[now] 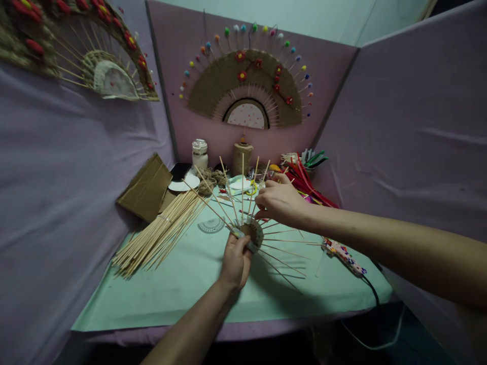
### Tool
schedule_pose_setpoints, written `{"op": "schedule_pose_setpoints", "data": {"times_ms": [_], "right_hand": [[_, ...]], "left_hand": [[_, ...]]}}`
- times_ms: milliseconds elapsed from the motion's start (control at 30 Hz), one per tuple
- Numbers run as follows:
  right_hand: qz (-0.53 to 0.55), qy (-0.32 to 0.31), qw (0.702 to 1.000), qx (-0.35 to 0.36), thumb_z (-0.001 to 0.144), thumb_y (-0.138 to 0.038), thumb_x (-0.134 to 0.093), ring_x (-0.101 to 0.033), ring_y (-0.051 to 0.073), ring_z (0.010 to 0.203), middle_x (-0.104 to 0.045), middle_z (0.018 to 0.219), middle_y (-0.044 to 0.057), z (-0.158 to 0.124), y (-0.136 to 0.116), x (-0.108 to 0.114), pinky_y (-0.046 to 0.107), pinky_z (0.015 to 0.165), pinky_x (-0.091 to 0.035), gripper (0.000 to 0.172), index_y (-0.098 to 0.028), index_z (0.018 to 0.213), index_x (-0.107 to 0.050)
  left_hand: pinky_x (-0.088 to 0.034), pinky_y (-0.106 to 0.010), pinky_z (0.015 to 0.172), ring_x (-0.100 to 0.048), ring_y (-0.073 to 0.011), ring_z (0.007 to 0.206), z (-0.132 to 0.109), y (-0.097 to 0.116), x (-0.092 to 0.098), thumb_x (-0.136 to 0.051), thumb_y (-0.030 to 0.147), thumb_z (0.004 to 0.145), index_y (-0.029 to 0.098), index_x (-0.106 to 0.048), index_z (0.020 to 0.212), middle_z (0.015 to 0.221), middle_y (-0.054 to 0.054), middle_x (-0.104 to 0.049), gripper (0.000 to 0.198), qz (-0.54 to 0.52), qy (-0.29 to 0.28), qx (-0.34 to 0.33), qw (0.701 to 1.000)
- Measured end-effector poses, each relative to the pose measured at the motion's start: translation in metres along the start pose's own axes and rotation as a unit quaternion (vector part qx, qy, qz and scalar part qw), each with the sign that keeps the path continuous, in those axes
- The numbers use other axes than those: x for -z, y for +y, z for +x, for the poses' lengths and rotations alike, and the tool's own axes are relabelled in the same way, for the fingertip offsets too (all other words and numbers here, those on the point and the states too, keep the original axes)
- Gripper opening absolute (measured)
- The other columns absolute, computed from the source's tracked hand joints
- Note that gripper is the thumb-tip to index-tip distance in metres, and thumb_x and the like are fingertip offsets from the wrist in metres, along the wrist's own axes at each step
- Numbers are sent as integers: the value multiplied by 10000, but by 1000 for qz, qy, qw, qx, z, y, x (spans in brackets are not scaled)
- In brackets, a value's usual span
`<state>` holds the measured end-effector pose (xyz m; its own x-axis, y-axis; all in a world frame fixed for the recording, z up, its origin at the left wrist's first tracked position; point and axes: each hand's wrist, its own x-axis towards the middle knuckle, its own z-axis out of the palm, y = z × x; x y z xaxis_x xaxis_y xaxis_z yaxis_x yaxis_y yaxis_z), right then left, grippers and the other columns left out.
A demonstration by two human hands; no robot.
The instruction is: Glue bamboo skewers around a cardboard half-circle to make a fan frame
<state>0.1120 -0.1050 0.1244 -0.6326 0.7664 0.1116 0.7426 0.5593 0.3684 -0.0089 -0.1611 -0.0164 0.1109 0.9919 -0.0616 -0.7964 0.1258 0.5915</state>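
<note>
From the head camera, looking down over the worktop (182, 284), the left hand (235, 259) is closed around the lower edge of a small half-round hub (254, 234) wrapped in twine, held just above the green surface near its middle. Thin skewers (283, 249) already stick out of the hub like spokes, fanning from upper left round to lower right. The right hand (279, 203) reaches in from the right, fingers pinched at the top of the hub among the upright spokes; it seems to grip one of them, though I cannot tell which. Judging by the spread, most of the arc is filled and the spokes look fairly evenly set, so the skeleton seems well along. Nothing is woven between the spokes and no beads or flowers sit on them, unlike the finished fan (247, 88) pinned on the pink back wall and another fan (87, 50) at upper left. A large bundle (160, 235) of spare skewers lies to the left, touching the worktop, with cardboard (146, 187) behind it. Further back stand a jar (200, 153), a twine spool (243, 157), and loose twine (213, 178). Red strips (308, 187) lie by the right hand, and a glue gun (342, 253) rests at the right edge, its cord trailing off.
</note>
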Motion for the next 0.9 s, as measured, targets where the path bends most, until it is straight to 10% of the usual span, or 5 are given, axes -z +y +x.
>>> {"op": "schedule_pose_setpoints", "data": {"times_ms": [900], "right_hand": [[17,12,1000,4,738,-430,-732,-543,241,876,-717,791,41,3,2,2,406,903,-183,221,-212,726,-700]], "left_hand": [[-454,-291,850,-628,-158,930,5,0,0,-665,143,675,197,-607,964,987,-25,-689,299,-29,23,-1,999]]}}
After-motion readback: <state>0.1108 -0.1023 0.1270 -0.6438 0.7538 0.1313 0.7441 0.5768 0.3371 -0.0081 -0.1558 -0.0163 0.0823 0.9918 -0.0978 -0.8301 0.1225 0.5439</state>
